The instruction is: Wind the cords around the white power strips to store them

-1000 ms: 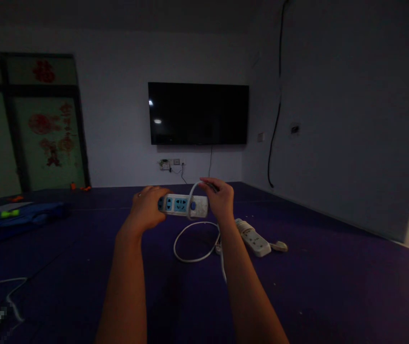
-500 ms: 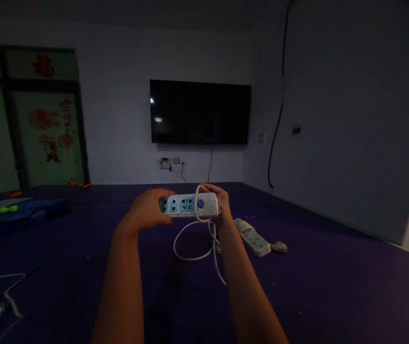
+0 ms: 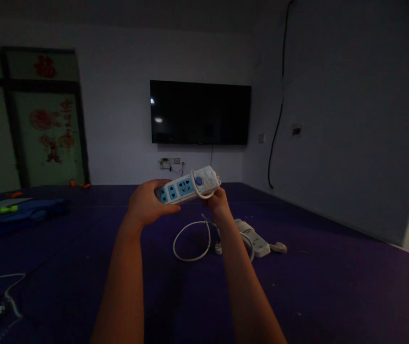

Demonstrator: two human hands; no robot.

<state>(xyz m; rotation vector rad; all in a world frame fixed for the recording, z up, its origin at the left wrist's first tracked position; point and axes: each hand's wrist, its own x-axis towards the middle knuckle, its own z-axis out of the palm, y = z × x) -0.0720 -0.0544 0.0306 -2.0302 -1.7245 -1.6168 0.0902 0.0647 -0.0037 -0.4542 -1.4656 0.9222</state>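
Tilting power strip (image 3: 185,187); earlier nearly level

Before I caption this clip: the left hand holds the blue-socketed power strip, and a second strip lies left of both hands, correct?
Wrong side: the head view shows the second strip right of the right hand. The left hand does hold the power strip.

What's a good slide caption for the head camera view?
Left hand gripping a power strip, right hand at the cord looped around it; another strip lies on the purple surface.
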